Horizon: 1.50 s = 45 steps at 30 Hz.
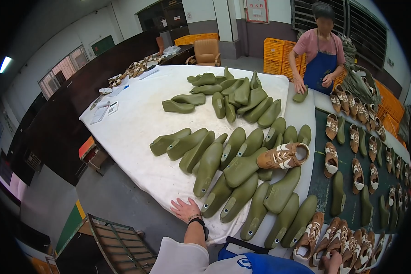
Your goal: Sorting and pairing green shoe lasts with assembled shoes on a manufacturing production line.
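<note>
My left hand [186, 210] lies flat with fingers spread on the white cloth [137, 141] at the table's near edge, beside several green shoe lasts [208, 170]. At the lower right, my right hand [332, 262] is closed at the opening of a brown sneaker [326, 242] in a row of similar shoes; its fingertips are partly hidden. A brown sneaker with white stripes [283, 155] rests on top of the near pile of lasts. Farther back on the cloth lies another group of green lasts [242, 93].
Across the table a person in a blue apron [323, 68] has one hand on a green last [300, 94]. On the right, a dark green surface [322, 192] carries rows of sneakers and lasts. Orange crates [274, 55] and a tan chair [207, 52] stand behind; a metal rack [118, 242] is lower left.
</note>
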Each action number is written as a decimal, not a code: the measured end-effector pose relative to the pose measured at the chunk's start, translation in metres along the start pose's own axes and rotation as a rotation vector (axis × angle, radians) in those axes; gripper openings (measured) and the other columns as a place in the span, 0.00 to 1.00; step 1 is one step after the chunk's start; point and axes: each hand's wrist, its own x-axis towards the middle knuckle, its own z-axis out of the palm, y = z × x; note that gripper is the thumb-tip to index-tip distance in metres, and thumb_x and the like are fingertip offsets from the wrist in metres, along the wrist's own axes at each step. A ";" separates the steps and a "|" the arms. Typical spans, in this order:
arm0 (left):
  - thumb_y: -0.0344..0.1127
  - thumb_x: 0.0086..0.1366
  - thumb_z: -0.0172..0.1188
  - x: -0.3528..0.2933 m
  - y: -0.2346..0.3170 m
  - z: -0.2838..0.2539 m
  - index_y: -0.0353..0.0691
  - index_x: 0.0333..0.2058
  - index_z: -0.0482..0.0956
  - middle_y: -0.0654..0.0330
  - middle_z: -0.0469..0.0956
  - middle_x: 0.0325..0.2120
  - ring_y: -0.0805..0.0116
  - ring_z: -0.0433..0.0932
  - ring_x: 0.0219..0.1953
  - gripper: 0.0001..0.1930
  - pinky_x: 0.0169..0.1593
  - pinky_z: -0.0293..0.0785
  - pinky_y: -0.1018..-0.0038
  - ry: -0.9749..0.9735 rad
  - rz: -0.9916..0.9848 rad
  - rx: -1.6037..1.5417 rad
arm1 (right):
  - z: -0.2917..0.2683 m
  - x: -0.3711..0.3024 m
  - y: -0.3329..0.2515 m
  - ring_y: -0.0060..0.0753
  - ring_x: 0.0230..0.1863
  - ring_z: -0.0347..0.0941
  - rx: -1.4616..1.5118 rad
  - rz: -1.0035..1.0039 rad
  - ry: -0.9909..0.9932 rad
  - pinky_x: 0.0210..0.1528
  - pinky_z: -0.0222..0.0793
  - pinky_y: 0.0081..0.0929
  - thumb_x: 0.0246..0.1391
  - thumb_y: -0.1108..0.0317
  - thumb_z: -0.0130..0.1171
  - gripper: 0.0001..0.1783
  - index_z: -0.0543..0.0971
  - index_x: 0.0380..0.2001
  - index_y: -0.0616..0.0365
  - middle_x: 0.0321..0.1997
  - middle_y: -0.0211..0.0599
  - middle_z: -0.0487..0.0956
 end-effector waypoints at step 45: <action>0.60 0.58 0.39 0.026 -0.026 0.049 0.55 0.55 0.58 0.65 0.51 0.60 0.51 0.53 0.58 0.29 0.50 0.62 0.50 0.062 0.040 0.263 | -0.022 0.001 0.001 0.48 0.32 0.73 -0.097 -0.156 0.097 0.35 0.69 0.39 0.38 0.59 0.58 0.15 0.76 0.26 0.59 0.26 0.48 0.76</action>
